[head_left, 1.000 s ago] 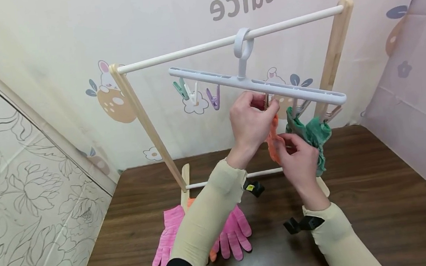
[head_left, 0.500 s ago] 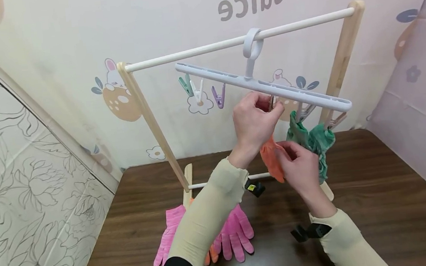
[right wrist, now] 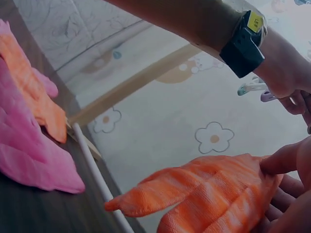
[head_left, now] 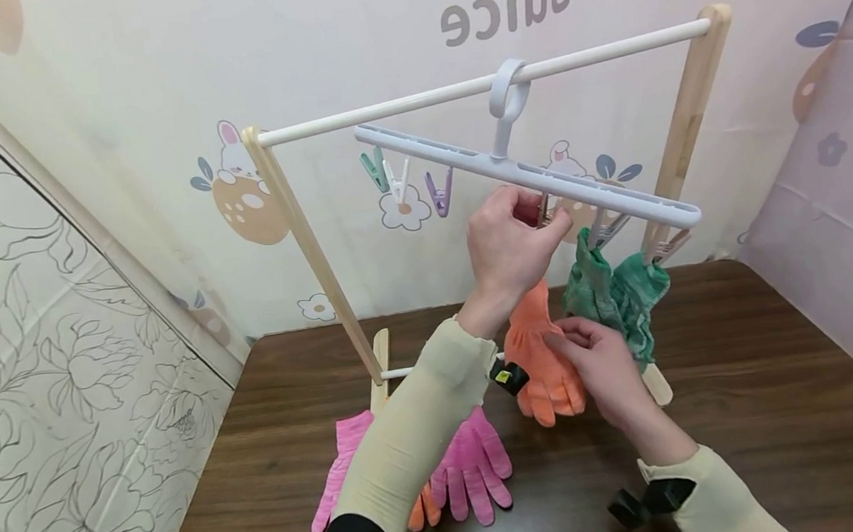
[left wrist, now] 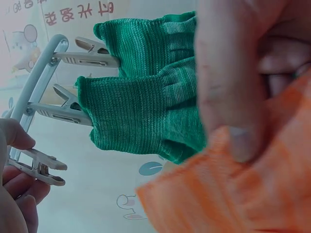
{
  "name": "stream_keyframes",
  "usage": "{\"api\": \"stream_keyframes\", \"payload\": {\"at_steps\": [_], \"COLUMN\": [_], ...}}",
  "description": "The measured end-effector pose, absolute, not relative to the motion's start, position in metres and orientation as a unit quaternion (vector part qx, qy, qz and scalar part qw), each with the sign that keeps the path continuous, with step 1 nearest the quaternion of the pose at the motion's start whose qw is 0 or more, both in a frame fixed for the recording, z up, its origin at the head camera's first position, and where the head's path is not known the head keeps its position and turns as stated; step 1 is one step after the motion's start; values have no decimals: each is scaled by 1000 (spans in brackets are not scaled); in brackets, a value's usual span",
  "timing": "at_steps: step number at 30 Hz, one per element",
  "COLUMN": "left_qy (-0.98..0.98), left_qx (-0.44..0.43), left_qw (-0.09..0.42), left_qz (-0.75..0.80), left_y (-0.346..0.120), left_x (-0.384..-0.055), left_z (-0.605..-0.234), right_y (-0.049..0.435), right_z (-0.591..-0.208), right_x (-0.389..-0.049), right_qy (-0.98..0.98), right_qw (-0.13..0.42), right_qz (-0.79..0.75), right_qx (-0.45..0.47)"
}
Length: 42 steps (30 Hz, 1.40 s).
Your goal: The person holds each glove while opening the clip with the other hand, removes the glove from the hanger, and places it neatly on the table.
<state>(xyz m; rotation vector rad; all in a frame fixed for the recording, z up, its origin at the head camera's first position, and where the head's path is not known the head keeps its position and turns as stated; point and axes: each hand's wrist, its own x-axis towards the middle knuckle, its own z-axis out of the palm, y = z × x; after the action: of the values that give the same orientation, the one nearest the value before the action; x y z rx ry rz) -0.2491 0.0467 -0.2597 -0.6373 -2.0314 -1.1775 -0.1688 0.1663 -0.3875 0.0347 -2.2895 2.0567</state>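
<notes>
My left hand [head_left: 515,238] is just under the white hanger [head_left: 532,176] and pinches a hanging clothespin [left wrist: 41,167] between thumb and fingers. Lower down, my right hand [head_left: 603,361] pinches an orange knit glove [head_left: 543,365], whose fingers point downward. In the left wrist view, the orange cuff is apart from the pinched clothespin. To the right hang two green gloves [left wrist: 126,114], each held at the cuff by a clothespin. The orange glove's upper part is partly hidden behind my left hand in the head view.
A wooden rack [head_left: 305,250] with a white top rod [head_left: 399,105] bears the hanger. Green, white and purple clothespins [head_left: 439,191] dangle at its left. Pink gloves [head_left: 475,462] and another orange glove [head_left: 423,508] lie on the brown table [head_left: 263,479], partly under my left forearm.
My right hand has moved down with the orange glove, which was bunched up and now hangs at fuller length. The left hand stays at the clothespin.
</notes>
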Motion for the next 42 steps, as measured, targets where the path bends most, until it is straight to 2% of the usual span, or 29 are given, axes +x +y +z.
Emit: {"api": "stream_keyframes", "payload": {"at_steps": [6, 15, 20, 25, 33, 42], "left_qy": [-785, -783, -784, -787, -790, -787], "left_qx": [-243, -247, -248, -249, -253, -262], "left_qw": [349, 357, 354, 345, 331, 314], "left_qz": [-449, -446, -445, -447, -451, -462], "left_y": [47, 46, 46, 46, 46, 47], "left_x": [-249, -251, -251, -250, -249, -249], "left_z": [-258, -255, -253, -253, -254, -262], "right_y": [164, 169, 170, 171, 171, 168], "right_z": [-397, -424, -439, -449, -460, -443], "right_x": [-162, -155, -154, -156, -156, -146], "right_qy": [-717, -639, -652, -708, -914, -962], "right_qw": [-42, -185, -217, -198, -68, 2], "right_qz": [696, 746, 727, 678, 396, 261], "right_qx": [8, 9, 16, -9, 57, 86]}}
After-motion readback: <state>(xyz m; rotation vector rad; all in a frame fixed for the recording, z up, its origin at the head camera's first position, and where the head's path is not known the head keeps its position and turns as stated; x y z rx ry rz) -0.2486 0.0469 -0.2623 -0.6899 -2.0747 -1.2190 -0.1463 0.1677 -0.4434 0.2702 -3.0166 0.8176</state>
